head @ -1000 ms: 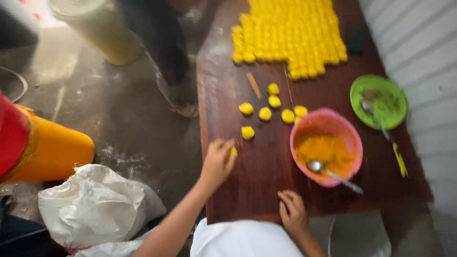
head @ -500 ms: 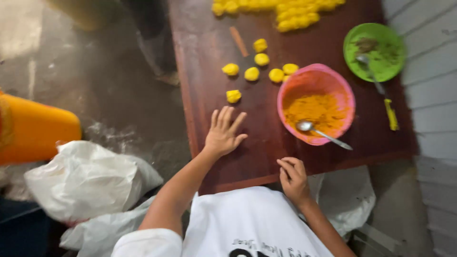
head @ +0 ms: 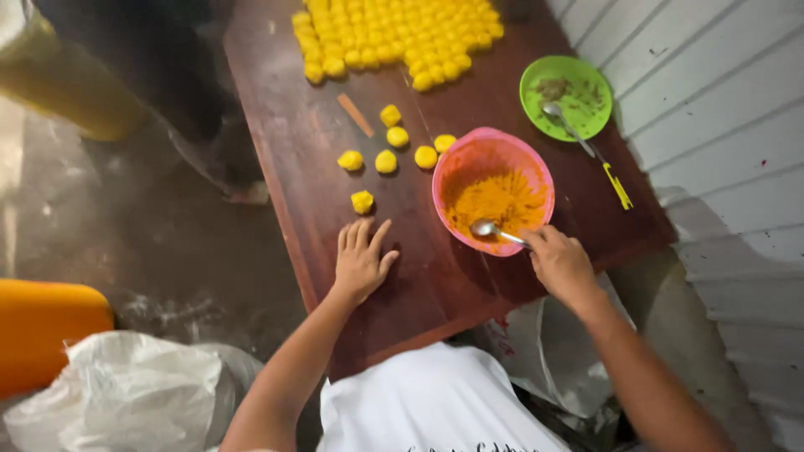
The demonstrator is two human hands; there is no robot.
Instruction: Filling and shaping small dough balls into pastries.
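At the near edge of the dark wooden table (head: 435,285), the right hand (head: 559,264) is closed around the handle of a metal spoon (head: 496,230), whose bowl rests in the orange-yellow filling of the pink bowl (head: 492,191), tipped as if for scooping. Left hand (head: 360,261) lies flat and open on the wood, fingers spread, apparently bracing, just short of the nearest yellow dough ball (head: 362,201). Beyond lie more loose balls (head: 386,161), a packed block of balls (head: 394,38), and a green plate (head: 565,96) holding a second spoon.
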